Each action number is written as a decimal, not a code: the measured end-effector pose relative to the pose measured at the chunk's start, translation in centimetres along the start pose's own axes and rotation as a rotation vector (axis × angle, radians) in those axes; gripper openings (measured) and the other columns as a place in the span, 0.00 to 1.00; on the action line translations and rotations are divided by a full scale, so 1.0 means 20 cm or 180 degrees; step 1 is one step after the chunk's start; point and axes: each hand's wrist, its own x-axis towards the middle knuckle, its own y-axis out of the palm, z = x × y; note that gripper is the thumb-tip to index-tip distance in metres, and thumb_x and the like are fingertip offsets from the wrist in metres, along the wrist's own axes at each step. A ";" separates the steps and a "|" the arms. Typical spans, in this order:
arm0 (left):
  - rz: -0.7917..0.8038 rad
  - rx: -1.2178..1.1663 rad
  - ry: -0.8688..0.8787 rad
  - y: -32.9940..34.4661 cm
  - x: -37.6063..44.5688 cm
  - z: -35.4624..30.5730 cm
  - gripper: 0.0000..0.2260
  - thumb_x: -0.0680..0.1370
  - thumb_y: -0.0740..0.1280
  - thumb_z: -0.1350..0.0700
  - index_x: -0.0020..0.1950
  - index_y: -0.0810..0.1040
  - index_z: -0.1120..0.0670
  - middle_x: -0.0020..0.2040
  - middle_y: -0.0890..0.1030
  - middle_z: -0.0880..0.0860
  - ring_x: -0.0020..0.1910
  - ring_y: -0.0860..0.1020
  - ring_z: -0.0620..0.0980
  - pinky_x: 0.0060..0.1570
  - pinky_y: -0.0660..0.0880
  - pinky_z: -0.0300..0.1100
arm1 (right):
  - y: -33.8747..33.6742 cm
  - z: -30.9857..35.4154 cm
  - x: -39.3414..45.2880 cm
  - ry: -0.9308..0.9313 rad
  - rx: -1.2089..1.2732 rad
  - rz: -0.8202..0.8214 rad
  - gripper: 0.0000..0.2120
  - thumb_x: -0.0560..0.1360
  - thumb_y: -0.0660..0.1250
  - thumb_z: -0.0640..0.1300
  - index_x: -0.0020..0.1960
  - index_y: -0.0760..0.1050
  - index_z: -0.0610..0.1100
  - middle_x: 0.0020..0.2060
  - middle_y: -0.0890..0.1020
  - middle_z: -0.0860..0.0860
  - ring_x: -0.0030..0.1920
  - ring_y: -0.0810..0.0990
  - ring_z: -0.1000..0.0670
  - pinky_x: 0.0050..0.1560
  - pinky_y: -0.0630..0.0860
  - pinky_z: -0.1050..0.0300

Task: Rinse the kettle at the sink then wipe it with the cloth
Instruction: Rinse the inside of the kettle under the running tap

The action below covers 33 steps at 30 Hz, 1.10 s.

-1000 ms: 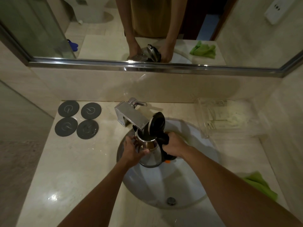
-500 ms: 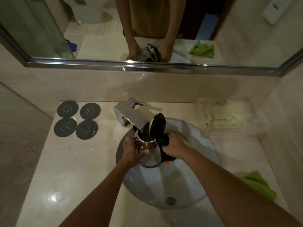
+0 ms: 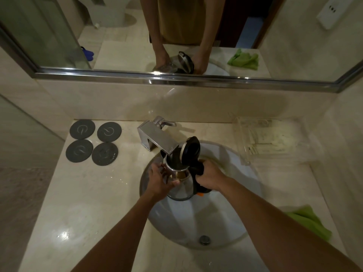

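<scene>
A steel kettle [image 3: 179, 190] with a black handle and its black lid [image 3: 191, 149] flipped up is held over the white sink [image 3: 225, 222]. Its mouth sits right under the square chrome tap [image 3: 157, 137]. My right hand [image 3: 210, 176] grips the black handle. My left hand [image 3: 159, 180] holds the steel body near the rim, thumb on the side. A green cloth [image 3: 310, 222] lies on the counter at the right, partly hidden behind my right forearm.
Several grey round coasters [image 3: 92, 142] lie at the back left of the marble counter [image 3: 78, 203]. A clear plastic tray [image 3: 269, 140] stands at the back right. The mirror [image 3: 176, 36] runs along the wall. The drain [image 3: 204, 239] is at the basin's front.
Hardly anything differs; both hands keep the kettle under the tap in the same pose.
</scene>
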 end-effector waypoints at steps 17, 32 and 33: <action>-0.0047 -0.0045 0.0117 0.00 -0.04 -0.02 0.33 0.65 0.78 0.59 0.59 0.59 0.49 0.67 0.64 0.56 0.65 0.69 0.54 0.66 0.71 0.48 | -0.02 0.04 -0.01 -0.0018 -0.0112 0.0058 0.04 0.75 0.69 0.39 0.49 0.77 0.45 0.40 0.81 0.47 0.47 0.81 0.43 0.48 0.78 0.49; 0.0304 -0.0079 0.0247 -0.03 0.00 -0.01 0.41 0.65 0.78 0.55 0.72 0.60 0.51 0.65 0.71 0.49 0.65 0.70 0.47 0.62 0.68 0.39 | -0.05 0.06 0.03 -0.0028 -0.0380 0.0139 0.08 0.74 0.69 0.40 0.53 0.80 0.42 0.42 0.84 0.42 0.44 0.82 0.43 0.50 0.81 0.44; 0.0280 -0.0064 0.0314 -0.03 -0.01 -0.01 0.41 0.65 0.78 0.55 0.72 0.59 0.50 0.64 0.71 0.47 0.64 0.70 0.45 0.60 0.67 0.34 | -0.06 0.06 0.04 -0.0024 -0.0393 0.0139 0.09 0.73 0.69 0.41 0.53 0.80 0.43 0.42 0.84 0.42 0.44 0.82 0.43 0.51 0.82 0.42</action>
